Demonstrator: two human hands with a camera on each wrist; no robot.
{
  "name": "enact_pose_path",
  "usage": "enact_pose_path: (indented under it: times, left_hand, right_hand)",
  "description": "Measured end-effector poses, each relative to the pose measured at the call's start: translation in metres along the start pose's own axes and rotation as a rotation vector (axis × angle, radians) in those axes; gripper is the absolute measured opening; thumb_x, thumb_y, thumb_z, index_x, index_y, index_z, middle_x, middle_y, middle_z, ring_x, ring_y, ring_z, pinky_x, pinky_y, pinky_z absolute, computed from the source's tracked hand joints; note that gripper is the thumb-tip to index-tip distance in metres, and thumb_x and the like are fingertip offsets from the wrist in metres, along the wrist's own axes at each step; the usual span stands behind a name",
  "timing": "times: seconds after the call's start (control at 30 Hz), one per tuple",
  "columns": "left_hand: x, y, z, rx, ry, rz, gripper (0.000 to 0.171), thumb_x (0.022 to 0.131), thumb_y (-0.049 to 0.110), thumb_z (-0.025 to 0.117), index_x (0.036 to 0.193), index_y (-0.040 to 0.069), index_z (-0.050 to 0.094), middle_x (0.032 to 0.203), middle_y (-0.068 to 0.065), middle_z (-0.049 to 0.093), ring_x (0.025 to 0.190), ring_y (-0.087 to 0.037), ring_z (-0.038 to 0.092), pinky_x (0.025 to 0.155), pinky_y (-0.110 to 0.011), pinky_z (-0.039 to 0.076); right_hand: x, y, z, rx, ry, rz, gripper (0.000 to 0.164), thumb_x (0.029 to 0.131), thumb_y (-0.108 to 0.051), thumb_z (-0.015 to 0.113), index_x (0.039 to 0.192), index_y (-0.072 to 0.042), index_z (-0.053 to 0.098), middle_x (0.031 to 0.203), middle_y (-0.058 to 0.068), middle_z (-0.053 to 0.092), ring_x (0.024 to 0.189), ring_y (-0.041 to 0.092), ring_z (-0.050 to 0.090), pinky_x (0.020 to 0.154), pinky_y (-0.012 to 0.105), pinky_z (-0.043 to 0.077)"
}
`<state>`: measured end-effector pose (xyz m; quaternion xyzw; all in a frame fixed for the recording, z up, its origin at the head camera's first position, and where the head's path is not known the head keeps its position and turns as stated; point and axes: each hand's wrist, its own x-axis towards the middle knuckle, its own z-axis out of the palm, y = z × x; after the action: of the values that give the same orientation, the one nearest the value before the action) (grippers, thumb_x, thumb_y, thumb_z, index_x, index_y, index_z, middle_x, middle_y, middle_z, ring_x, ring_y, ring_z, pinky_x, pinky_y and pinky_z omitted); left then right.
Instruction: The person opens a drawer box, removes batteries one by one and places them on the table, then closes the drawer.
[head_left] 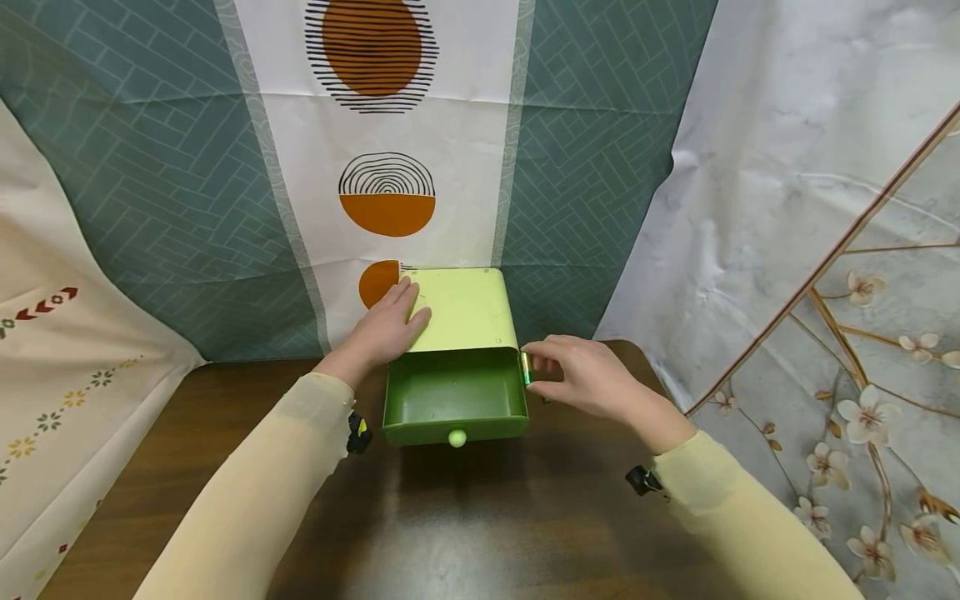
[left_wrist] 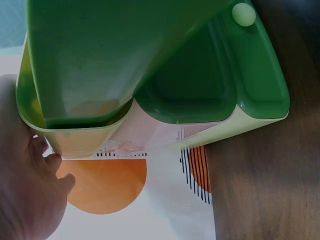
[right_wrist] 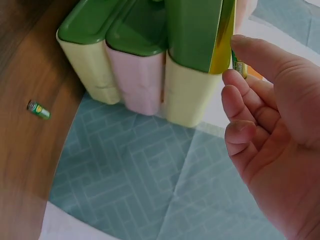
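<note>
A small drawer unit (head_left: 468, 308) with a pale yellow top stands against the hanging cloth. Its top green drawer (head_left: 420, 432), with a round knob, is pulled out, and the visible inside of it is bare. My left hand (head_left: 386, 323) rests on the top's left edge, fingers extended and thumb apart. In the left wrist view that hand lies along the casing. My right hand (head_left: 581, 375) pinches a small green and gold battery (head_left: 527, 368) between thumb and fingers, upright beside the open drawer's right edge. Fingers partly hide the battery in the right wrist view.
Another green battery (right_wrist: 39, 109) lies on the brown wooden table (head_left: 577, 517), right of the unit. Two lower drawers sit beneath the open one, the middle casing pink (right_wrist: 135, 82). Patterned cloth (head_left: 592, 192) hangs close behind, with more cloth at both sides.
</note>
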<state>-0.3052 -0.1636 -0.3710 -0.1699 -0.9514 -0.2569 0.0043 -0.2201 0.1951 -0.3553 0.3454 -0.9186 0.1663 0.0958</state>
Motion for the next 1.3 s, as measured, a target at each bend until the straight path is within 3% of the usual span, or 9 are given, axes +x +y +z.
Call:
enact_pose_path:
  times: [0.4, 0.73, 1.3]
  left_hand:
    - [-0.001, 0.001, -0.001, 0.007, 0.001, -0.005, 0.077, 0.119, 0.050, 0.035, 0.177, 0.003, 0.014, 0.185, -0.015, 0.004, 0.170, -0.038, 0.003, 0.136, -0.054, 0.009]
    - [-0.001, 0.002, 0.001, 0.010, 0.007, -0.009, 0.077, 0.119, 0.050, 0.036, 0.177, 0.003, 0.015, 0.185, -0.015, 0.005, 0.170, -0.039, 0.005, 0.136, -0.053, 0.010]
    - [0.001, 0.001, 0.001, 0.016, -0.004, -0.016, 0.077, 0.119, 0.050, 0.035, 0.177, 0.005, 0.014, 0.185, -0.014, 0.004, 0.170, -0.035, 0.003, 0.136, -0.053, 0.009]
  right_hand:
    - [-0.013, 0.036, 0.003, -0.011, -0.007, 0.066, 0.045, 0.094, -0.022, 0.090, 0.134, -0.007, 0.076, 0.098, -0.011, 0.071, 0.086, 0.010, 0.067, 0.075, 0.036, 0.056]
    - [-0.022, 0.074, 0.022, 0.003, -0.082, 0.152, 0.051, 0.096, -0.020, 0.088, 0.141, -0.002, 0.072, 0.099, -0.010, 0.075, 0.084, 0.009, 0.069, 0.075, 0.037, 0.057]
    - [-0.035, 0.114, 0.059, -0.013, -0.204, 0.227, 0.053, 0.097, -0.015, 0.085, 0.144, 0.003, 0.068, 0.095, -0.009, 0.073, 0.086, 0.013, 0.070, 0.079, 0.042, 0.059]
